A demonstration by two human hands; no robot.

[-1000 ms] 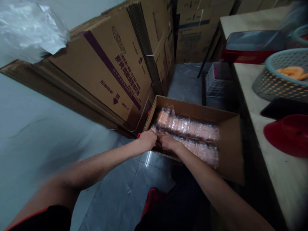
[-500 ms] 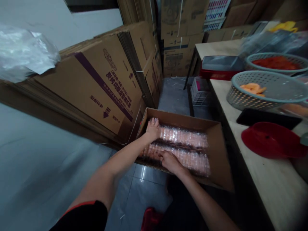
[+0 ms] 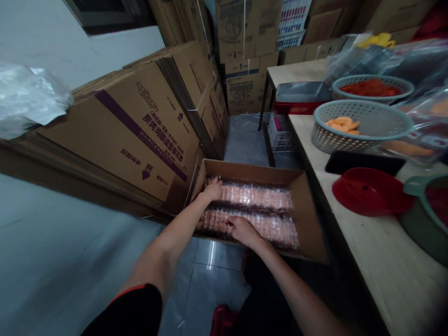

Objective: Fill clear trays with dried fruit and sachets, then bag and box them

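Note:
An open cardboard box (image 3: 308, 219) stands on the floor, packed with two rows of clear-wrapped pinkish-orange packets. My left hand (image 3: 212, 190) lies on the left end of the far row (image 3: 257, 197), its fingers touching the packets near the box's far wall. My right hand (image 3: 241, 229) rests on the near row (image 3: 276, 227), fingers slightly curled. The hands are apart, and I cannot see anything gripped in either one. Packets under my hands are hidden.
Flattened cartons (image 3: 119, 135) lean against the wall on the left. To the right, a wooden table (image 3: 371, 233) holds perforated baskets, a red lid and a black phone. A plastic crate (image 3: 279, 135) stands beyond the box, on a tiled floor (image 3: 213, 275).
My hands were close together at the box's near left edge and have spread apart, left onto the far row, right along the near row. My view has shifted, bringing more of the table in.

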